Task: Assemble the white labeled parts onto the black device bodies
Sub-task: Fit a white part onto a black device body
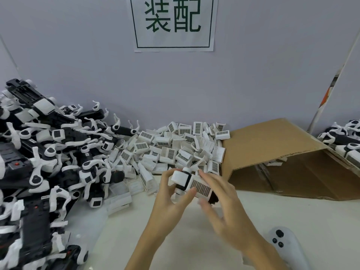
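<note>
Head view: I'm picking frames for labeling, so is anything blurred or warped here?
Head view: the right hand is motion-smeared at its fingertips; the device gripped by the left hand stays fairly sharp; wide-angle distortion bends the wall edges; lighting is soft and even.

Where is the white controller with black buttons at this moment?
In the head view, the white controller lies on the table at lower right, just right of the person's right forearm and nearer than the cardboard box.
</note>
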Motion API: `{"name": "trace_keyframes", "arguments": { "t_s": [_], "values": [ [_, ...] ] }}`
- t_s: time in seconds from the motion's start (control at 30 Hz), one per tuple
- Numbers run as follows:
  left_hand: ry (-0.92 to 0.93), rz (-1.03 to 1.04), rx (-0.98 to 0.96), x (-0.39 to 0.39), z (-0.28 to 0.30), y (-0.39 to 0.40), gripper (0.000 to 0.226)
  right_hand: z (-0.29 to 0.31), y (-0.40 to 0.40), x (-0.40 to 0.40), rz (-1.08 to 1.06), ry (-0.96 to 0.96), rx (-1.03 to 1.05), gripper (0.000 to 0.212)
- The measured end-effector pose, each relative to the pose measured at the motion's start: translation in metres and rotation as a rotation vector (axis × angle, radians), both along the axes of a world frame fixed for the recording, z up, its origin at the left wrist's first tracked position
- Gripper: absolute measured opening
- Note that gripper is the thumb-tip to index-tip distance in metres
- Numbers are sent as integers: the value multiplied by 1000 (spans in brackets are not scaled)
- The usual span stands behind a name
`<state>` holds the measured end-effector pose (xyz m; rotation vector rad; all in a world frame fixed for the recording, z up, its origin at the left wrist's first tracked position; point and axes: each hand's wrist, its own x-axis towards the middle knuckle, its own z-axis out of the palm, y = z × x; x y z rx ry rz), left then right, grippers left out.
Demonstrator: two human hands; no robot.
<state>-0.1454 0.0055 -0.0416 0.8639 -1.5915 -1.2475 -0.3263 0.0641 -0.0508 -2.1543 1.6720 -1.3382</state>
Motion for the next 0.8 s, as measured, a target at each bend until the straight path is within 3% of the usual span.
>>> {"name": "trace_keyframes", "arguments": {
  "t_s": [0.17, 0.27, 0.37, 0.53, 0.7, 0.8],
  "values": [
    [17, -90, -47, 13, 0, -4, 55, 16, 3, -11, 37, -290, 57, 55],
    [-10, -135, -88, 17, 1, -4, 56, 16, 4, -11, 91, -325, 98, 45],
    [-13, -155, -91, 18, 0, -5, 52, 15, 4, -13, 31, -289, 104, 32],
    [44, -123, -62, 15, 2, -7, 49, 8, 6, -10, -70, -146, 79, 44],
    [26, -83, -92, 15, 3, -10, 48, 11, 3, -9, -36, 55, -51, 45],
    [41, -114, -101, 15, 4, -8, 41, 11, 3, -6, -28, 0, -28, 41]
  ]
}}
